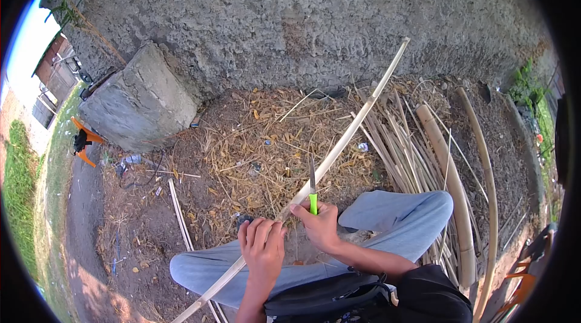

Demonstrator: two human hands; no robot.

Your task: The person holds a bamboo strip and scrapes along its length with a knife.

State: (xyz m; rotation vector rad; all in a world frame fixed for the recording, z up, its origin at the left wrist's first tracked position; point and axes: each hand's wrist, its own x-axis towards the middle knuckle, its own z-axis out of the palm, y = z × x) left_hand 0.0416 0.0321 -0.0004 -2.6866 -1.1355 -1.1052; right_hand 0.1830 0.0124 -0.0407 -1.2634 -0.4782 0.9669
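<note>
A long pale bamboo strip (345, 141) runs diagonally from the lower left, across my lap, up toward the wall. My left hand (262, 244) is closed around the strip, its fingers bent over it. Just to the right, my right hand (319, 223) grips a knife (313, 199) by its green handle, the dark blade pointing up. The thumb of that hand rests against the strip, and the blade is close beside the strip's edge. My legs in blue trousers (399, 217) are folded under the strip.
A rough grey wall (290, 14) rises ahead, with a concrete block (142, 99) at left. Many thin bamboo strips (405, 147) and two thick poles, one a brown bamboo piece (451, 184), lie at right. Dry leaves and shavings (260, 147) cover the ground.
</note>
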